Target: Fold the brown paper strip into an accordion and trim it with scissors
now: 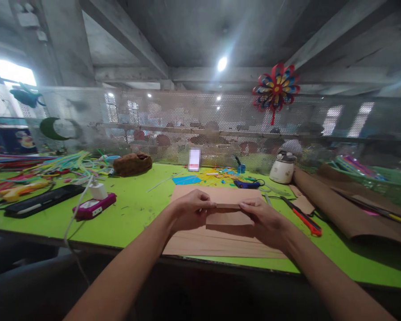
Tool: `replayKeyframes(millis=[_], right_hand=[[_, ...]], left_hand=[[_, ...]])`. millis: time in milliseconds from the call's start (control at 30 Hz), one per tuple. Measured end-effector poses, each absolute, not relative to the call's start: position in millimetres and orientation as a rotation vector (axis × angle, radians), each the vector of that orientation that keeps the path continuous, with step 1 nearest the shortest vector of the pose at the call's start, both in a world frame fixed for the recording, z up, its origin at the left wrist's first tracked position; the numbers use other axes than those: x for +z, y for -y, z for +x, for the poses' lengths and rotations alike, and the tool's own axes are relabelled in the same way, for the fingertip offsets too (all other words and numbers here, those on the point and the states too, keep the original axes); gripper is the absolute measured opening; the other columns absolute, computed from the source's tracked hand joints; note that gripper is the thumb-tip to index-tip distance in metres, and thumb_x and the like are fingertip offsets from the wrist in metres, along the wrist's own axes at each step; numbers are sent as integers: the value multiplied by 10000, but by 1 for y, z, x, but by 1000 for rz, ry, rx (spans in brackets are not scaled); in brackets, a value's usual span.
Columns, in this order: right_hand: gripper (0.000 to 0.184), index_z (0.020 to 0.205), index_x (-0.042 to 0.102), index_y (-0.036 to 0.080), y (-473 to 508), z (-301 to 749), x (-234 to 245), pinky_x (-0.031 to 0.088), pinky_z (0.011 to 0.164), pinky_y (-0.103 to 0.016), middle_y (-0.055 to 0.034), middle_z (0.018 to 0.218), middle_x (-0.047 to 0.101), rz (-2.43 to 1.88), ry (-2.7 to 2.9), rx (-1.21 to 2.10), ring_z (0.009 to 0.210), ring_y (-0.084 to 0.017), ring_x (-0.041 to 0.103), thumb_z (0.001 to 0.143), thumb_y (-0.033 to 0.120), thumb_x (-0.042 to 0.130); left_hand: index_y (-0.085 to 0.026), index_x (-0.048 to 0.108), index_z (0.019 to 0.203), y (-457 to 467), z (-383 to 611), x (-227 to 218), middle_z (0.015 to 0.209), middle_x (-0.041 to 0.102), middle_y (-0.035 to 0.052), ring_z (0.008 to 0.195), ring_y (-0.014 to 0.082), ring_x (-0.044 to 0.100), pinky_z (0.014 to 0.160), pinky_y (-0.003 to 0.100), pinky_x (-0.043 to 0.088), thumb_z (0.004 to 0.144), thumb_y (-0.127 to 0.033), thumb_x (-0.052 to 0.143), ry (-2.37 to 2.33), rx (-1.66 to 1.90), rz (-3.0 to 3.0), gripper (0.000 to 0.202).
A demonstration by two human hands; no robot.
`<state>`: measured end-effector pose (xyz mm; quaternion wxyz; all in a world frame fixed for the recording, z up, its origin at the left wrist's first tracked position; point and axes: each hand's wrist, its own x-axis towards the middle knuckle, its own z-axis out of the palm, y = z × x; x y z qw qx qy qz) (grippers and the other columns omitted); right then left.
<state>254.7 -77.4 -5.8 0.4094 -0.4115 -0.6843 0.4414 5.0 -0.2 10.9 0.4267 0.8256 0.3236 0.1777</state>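
Both of my hands hold a small folded piece of brown cardboard (227,217) just above a larger brown cardboard sheet (203,243) that lies on the green table (133,214). My left hand (191,210) pinches the piece's left end, fingers curled closed. My right hand (264,220) grips its right end, with the fingers over the top edge and the thumb underneath.
An orange-handled utility knife (305,218) lies right of my right hand. A roll of brown paper (341,200) stretches along the right side. A pink power bank with a white charger (94,203), a black case (40,200), coloured sticks (67,162) and a blue glue gun (245,183) sit on the table.
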Motion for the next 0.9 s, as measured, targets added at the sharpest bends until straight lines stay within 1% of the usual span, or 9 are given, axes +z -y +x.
replayKeyframes(millis=[100,267,333,433,500,600,667,767,900], right_hand=[[401,591,443,179,74,257,-2,264,411,-211,59,525,314,-1052,1768,1060,454,-81,300,800,512,525],[401,587,398,184,72,259,-4,247,427,-216,66,499,318,-1057,1778,952,438,-75,290,858,472,462],[404,577,397,181,70,259,-5,247,441,-222,60,486,343,-1049,1802,903,442,-77,304,870,454,449],[373,602,454,169,72,257,-4,277,482,-227,45,502,394,-1038,1824,872,479,-86,350,864,433,467],[308,670,521,156,77,253,-4,297,509,-228,32,551,431,-1030,1801,902,522,-94,382,844,410,504],[258,755,573,146,86,245,-4,279,493,-223,24,611,441,-1043,1705,953,544,-93,367,817,392,532],[273,732,579,142,88,242,-5,258,480,-221,22,617,436,-1058,1672,902,543,-90,344,810,399,530],[305,677,576,138,86,241,-6,259,485,-223,20,598,439,-1082,1707,789,543,-92,345,805,412,532],[360,617,554,144,82,245,-2,256,456,-225,29,528,416,-1104,1705,764,495,-90,345,810,448,531]], left_hand=[[-136,512,591,2,7,12,504,466,-18,479,80,407,480,216,300,730,-537,584,-821,546,2040,431],[-136,551,728,7,8,14,591,537,2,519,90,461,534,227,369,762,-460,585,-674,632,1921,327],[-135,553,725,7,8,14,593,547,0,528,93,477,555,232,386,759,-431,597,-656,673,1909,301],[-130,552,680,8,7,15,566,547,1,533,98,489,562,234,386,745,-405,618,-646,735,1935,290],[-129,557,667,9,8,16,562,557,9,534,101,495,563,236,385,758,-390,607,-645,740,1960,281],[-129,569,663,11,10,17,566,575,20,538,106,510,562,236,387,779,-367,586,-666,736,2004,266],[-127,576,648,10,12,17,562,573,19,534,105,509,549,231,377,772,-355,594,-688,753,2056,260],[-123,595,657,5,12,15,564,562,12,534,100,498,539,224,360,763,-346,604,-684,762,2097,247],[-120,608,711,2,11,14,579,548,0,565,92,485,595,230,364,801,-338,572,-610,760,2025,239]])
